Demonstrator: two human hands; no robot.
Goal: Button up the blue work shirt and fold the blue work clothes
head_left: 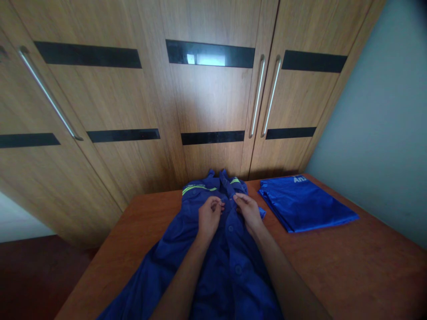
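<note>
A dark blue work jacket (213,275) with buttons down its front and yellow-green reflective strips across the chest lies on the table, collar end away from me. My right hand (248,211) pinches the edge of its right front panel between thumb and fingers. My left hand (211,213) is closed in a pinch at the opposite front edge, just left of the opening; the cloth between those fingertips is mostly hidden. A button (231,228) shows on the panel below my right hand, and another button (238,269) lies nearer to me.
The reddish-brown wooden table (320,266) stands against a wooden wardrobe (210,98) with metal handles. A folded shiny blue bag or cover (307,204) with white lettering lies to the right of the jacket. A pale wall (376,133) rises along the right side.
</note>
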